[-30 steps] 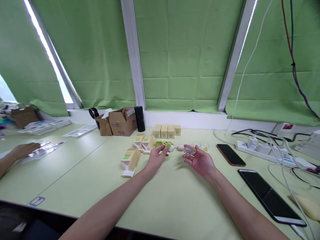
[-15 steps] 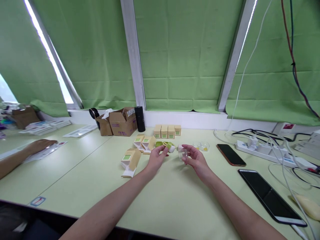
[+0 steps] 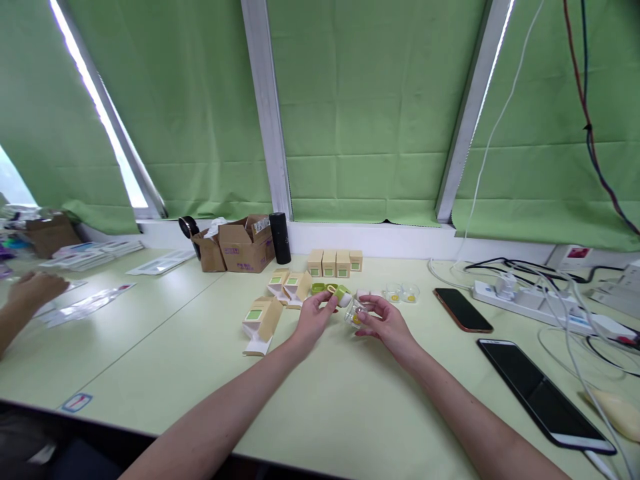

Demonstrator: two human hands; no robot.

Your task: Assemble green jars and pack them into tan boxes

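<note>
My left hand [image 3: 314, 319] is closed in a pinch on a small white and green piece [image 3: 342, 294] over the pale green table [image 3: 325, 400]. My right hand [image 3: 387, 323] is closed around a small clear plastic cup [image 3: 354, 315] with something yellow inside, held close to the left hand's piece. Two more clear cups [image 3: 401, 293] with yellow contents sit on the table just behind the right hand. Small green pieces [image 3: 319, 288] lie behind the left hand.
Open tan boxes [image 3: 261, 320] lie left of my hands and a row of small closed boxes [image 3: 335, 263] stands behind. Cardboard cartons [image 3: 240, 243] and a black cylinder [image 3: 279, 238] sit by the window. Two phones [image 3: 541, 392] and a power strip [image 3: 530, 301] lie right. Another person's hand [image 3: 33, 292] is far left.
My right hand turned over and moved left with the clear cup, bringing it up to the left hand's piece. The other person's hand at far left drew back.
</note>
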